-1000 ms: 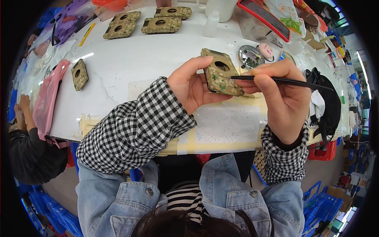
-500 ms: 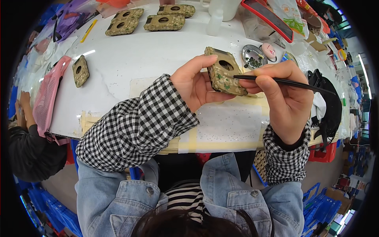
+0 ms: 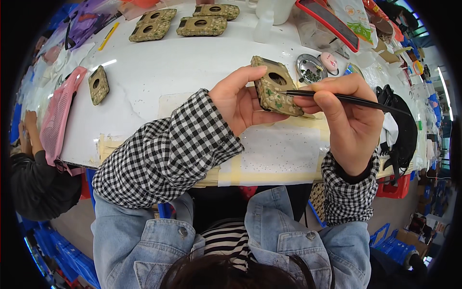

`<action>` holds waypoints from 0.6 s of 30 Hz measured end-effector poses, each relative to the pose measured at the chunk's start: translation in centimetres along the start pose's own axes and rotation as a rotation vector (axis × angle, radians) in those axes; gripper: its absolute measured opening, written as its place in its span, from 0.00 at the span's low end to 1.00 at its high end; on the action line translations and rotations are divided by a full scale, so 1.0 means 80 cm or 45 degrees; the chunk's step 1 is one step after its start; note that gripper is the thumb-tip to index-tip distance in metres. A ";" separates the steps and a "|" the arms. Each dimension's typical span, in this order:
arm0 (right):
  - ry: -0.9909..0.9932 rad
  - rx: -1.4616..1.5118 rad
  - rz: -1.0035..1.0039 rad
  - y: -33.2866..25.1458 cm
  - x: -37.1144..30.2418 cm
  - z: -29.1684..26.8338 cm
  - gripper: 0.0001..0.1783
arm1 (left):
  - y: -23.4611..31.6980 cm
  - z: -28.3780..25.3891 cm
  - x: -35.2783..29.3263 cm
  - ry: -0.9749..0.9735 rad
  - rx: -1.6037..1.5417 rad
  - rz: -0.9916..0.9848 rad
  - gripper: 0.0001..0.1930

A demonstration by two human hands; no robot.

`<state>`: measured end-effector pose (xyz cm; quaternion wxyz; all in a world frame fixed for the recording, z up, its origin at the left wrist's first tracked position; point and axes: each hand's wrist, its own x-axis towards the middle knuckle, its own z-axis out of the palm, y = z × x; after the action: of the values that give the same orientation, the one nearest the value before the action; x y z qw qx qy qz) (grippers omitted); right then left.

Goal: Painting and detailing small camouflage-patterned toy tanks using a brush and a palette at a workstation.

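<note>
My left hand (image 3: 240, 98) is closed around a camouflage-patterned case (image 3: 272, 98), thumb on its near-left edge and fingers beneath. The case is tilted up off the table, with an oval hole in its face and a dark strip along its far end. In my right hand (image 3: 349, 111) is a pair of slim black tweezers (image 3: 346, 98), pinched between thumb and fingers. Their tips meet the face of the case just below the hole, by a green patch. A round clear dish (image 3: 310, 67) with small dark pieces stands just beyond my right hand.
White paper (image 3: 279, 159) dotted with tiny specks is taped under my hands. Similar cases (image 3: 202, 26) lie at the back, another case (image 3: 98, 85) at left near a pink mesh bag (image 3: 62, 115). A red-framed device (image 3: 332, 21) and black bag (image 3: 399, 130) are at right. Another person (image 3: 41, 178) sits left.
The case and both hands have barely moved; the tweezer tips stay at the face of the case. The whole view has shifted slightly. Part of a person now shows at the lower right.
</note>
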<state>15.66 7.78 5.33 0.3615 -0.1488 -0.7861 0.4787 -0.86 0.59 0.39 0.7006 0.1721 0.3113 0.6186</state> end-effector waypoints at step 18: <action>-0.044 -0.076 -0.044 0.001 0.001 -0.002 0.07 | 0.000 -0.003 0.000 -0.044 -0.001 0.004 0.23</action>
<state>15.73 7.95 5.34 0.3514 -0.1376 -0.8086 0.4514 -1.01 0.57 0.24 0.7049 0.1830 0.2986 0.6168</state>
